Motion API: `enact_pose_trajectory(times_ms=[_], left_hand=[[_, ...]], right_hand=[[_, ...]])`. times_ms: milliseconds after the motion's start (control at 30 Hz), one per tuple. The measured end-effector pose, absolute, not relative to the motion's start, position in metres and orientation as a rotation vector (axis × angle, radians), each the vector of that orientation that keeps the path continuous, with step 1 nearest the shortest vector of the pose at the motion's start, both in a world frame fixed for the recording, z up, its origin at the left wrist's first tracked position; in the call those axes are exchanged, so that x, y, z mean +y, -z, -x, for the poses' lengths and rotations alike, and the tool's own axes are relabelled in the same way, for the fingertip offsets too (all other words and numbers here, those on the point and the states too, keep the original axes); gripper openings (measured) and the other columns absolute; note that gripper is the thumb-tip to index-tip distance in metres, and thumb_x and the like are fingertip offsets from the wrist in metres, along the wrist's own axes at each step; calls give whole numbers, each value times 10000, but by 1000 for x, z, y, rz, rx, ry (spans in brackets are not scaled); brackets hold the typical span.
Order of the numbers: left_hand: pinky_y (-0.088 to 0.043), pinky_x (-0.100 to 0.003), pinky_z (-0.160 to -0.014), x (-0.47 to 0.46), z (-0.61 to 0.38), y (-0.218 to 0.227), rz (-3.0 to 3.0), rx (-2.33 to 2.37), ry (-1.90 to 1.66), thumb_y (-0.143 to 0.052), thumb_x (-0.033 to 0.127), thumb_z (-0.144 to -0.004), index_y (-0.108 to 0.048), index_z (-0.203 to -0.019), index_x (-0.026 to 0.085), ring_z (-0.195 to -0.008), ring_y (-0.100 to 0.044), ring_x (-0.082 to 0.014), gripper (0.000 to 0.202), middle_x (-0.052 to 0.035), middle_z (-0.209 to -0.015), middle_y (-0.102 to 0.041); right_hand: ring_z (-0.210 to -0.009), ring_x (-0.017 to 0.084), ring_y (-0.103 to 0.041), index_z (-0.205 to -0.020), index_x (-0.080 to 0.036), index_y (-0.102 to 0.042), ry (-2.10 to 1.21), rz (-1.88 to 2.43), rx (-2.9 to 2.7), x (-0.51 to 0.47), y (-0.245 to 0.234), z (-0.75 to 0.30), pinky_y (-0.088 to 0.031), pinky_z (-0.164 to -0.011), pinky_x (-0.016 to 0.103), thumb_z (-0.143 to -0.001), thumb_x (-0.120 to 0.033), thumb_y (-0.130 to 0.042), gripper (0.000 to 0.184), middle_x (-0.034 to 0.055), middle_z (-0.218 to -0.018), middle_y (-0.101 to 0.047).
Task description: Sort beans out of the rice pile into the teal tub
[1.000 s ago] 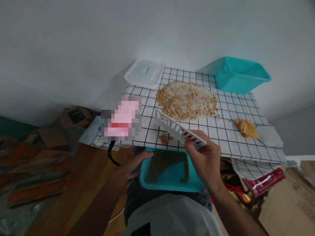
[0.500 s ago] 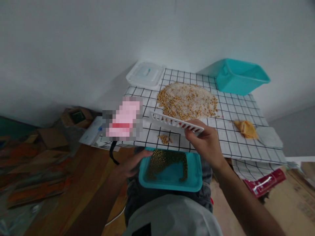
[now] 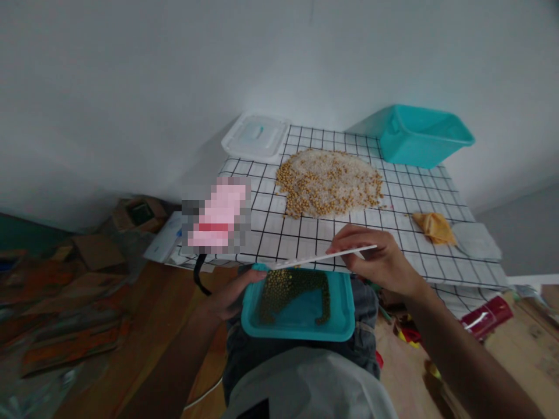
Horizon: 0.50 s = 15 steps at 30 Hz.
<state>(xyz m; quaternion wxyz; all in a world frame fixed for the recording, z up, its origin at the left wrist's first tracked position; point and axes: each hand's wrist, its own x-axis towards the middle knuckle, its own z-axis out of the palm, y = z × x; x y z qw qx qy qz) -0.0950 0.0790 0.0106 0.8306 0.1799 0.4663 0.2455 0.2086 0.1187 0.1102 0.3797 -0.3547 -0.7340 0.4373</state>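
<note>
My left hand (image 3: 233,294) grips the left rim of a teal plastic tub (image 3: 298,333) that rests at my lap against the table's front edge. Yellow soybeans (image 3: 279,294) cover part of its bottom. In my right hand (image 3: 375,256) is a thin white slotted plastic board (image 3: 325,256), seen nearly edge-on. Its left end lies low over the tub's far rim, and a few beans show just below it. Beyond my hands, a wide heap of soybeans mixed with white grains (image 3: 332,180) spreads on the checked tablecloth (image 3: 279,233).
A white lid (image 3: 255,137) lies at the table's back left and a deep teal bin (image 3: 421,137) stands at the back right. A blurred pink object (image 3: 218,212) is at the left. A yellow cloth (image 3: 434,228) lies at the right. Cardboard boxes (image 3: 94,256) are on the floor.
The slotted board has come toward me, from over the table to the tub's far rim, and turned edge-on. The small bean pile near the table's front edge is gone from the cloth.
</note>
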Motion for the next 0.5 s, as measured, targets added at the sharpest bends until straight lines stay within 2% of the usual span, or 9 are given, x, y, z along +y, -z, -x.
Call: enact_pose_trajectory(times_ms=[133,200,300,400,500], left_hand=[[-588,-346,-783,79,92,-13,-374,1037,-513,-752,375,-749,-752,-942,129,-743,-762,-247,312,-81,-792,-814],[-590,-350,-771,79,88,-18,-369,1068,-503,-764,382,-733,-749,-981,137,-746,-767,-259,349,-72,-771,-812],[-589,-371,-801,80,81,-23,-364,1086,-517,-782,367,-713,-718,-1113,147,-863,-770,-295,461,-84,-883,-823],[-594,-377,-801,81,72,-23,-350,1091,-511,-802,359,-688,-702,-1146,151,-888,-769,-307,513,-84,-925,-824],[-597,-381,-797,83,62,-16,-349,1068,-478,-796,372,-695,-700,-1144,152,-895,-769,-310,509,-81,-916,-825]], right_hand=[[-859,188,-675,-1013,-318,-772,-1095,881,-1879,106,-110,-226,-556,-739,332,-776,-57,-633,378,22,-956,-719],[-873,190,-673,-1020,-307,-770,-1003,897,-1848,97,-109,-240,-557,-740,330,-796,-76,-639,347,29,-959,-719],[-906,193,-665,-968,-291,-775,-761,1062,-1742,84,-107,-268,-548,-780,331,-816,-117,-665,256,25,-950,-722],[-885,200,-670,-957,-271,-769,-445,1394,-1404,72,-109,-299,-536,-834,367,-823,-221,-703,157,11,-927,-726],[-955,247,-687,-1057,-249,-750,-148,1634,-1050,60,-114,-325,-513,-924,440,-833,-307,-696,238,30,-1000,-734]])
